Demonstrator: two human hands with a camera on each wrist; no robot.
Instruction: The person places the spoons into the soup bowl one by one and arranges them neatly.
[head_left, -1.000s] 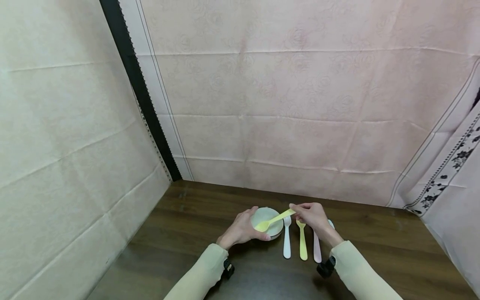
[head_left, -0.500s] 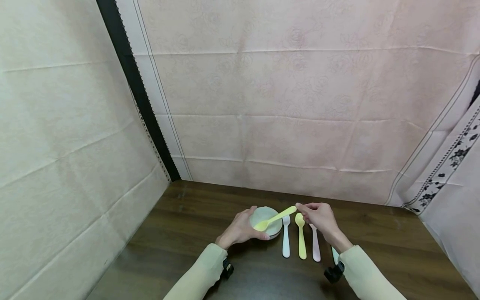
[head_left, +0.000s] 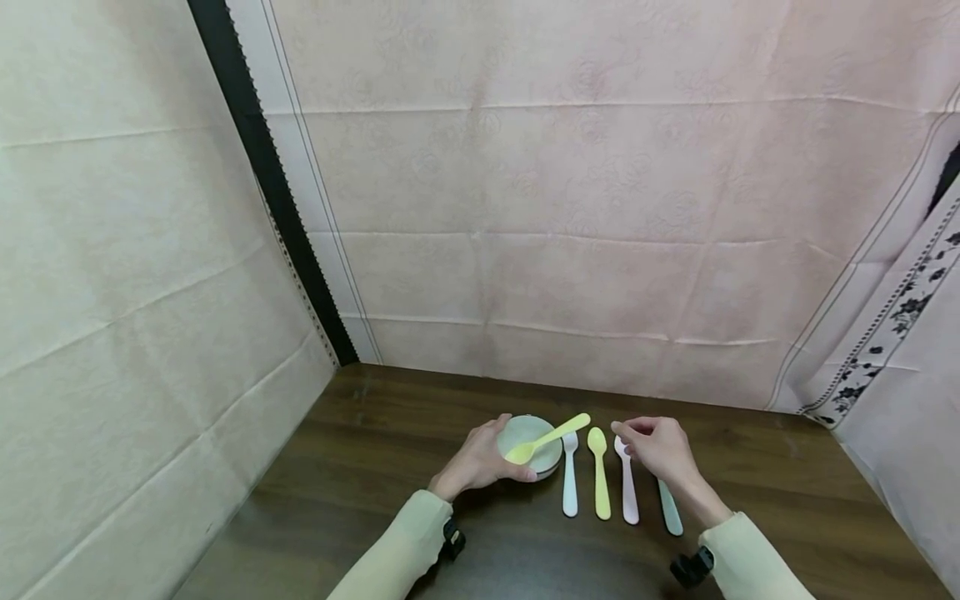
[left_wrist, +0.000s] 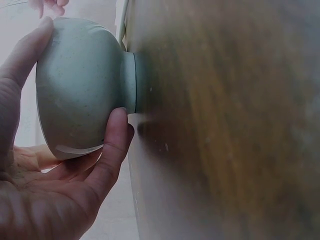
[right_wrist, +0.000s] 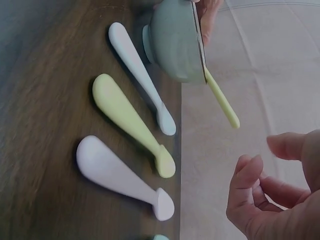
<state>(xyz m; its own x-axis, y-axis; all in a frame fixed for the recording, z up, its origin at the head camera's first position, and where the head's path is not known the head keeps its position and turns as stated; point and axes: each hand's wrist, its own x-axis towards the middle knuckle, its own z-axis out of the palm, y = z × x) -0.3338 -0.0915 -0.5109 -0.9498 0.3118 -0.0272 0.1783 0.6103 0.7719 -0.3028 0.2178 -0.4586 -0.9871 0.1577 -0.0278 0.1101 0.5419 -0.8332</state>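
Brown wooden table (head_left: 420,400) — left hand (head_left: 483,457) curled round green bowl (left_wrist: 80,85). Yellow spoon (head_left: 555,434) in bowl, handle slanting away rightward — tip nearer right hand (head_left: 660,450), which holds nothing, thumb and forefinger apart.

We count two yellow spoons (head_left: 601,479), one pale blue utensil (head_left: 570,479), one lilac utensil (head_left: 627,487), one green utensil (head_left: 670,508) — five altogether — plus one bowl (head_left: 523,427) and two hands (head_left: 482,457) (head_left: 662,450).

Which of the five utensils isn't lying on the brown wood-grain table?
The yellow spoon leaning in the round pale-green bowl. The second yellow spoon, bluish-white fork, pale-pink utensil and mint-green utensil all lie on the table.
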